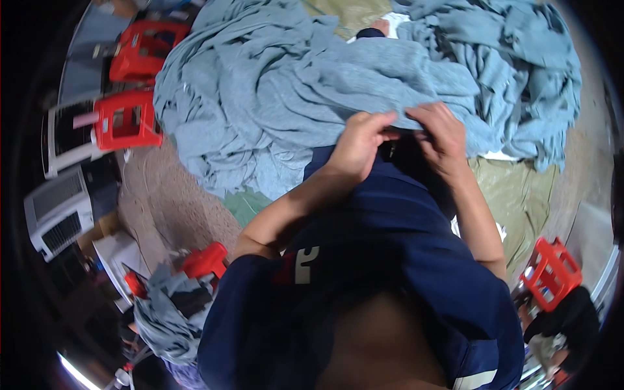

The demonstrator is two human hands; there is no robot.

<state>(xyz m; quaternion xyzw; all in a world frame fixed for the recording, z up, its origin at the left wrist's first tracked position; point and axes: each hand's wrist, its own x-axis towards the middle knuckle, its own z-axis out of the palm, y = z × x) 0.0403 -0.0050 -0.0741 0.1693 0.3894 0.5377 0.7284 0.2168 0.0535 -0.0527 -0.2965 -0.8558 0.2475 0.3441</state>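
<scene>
Closely together, two bare hands pinch a grey-blue knit fabric (279,97)

The left hand (357,146) is nearly closed: its thumb and bent fingers meet at the near edge of the fabric, and the edge seems to be gripped between them. The right hand (445,140) is just beside it, with curled fingers and only a narrow gap to the thumb, and it takes the same edge. The fabric lies heaped in front of the person, in wide loose folds, over an olive sheet (513,201).

As for writing, the dark blue shirt (442,273) carries a pale printed mark (305,265) on its chest, beside a small red part; it is bent by the folds and only partly visible. A pale stripe (478,379) is also on the shirt, near the lower edge.

Some parts are difficult to see. The inner fingers are covered by the hands themselves. A dark band (370,32) with bare skin beside it is half hidden behind the fabric. At lower right, another person (572,325) is cut off by the dark rim.
</scene>
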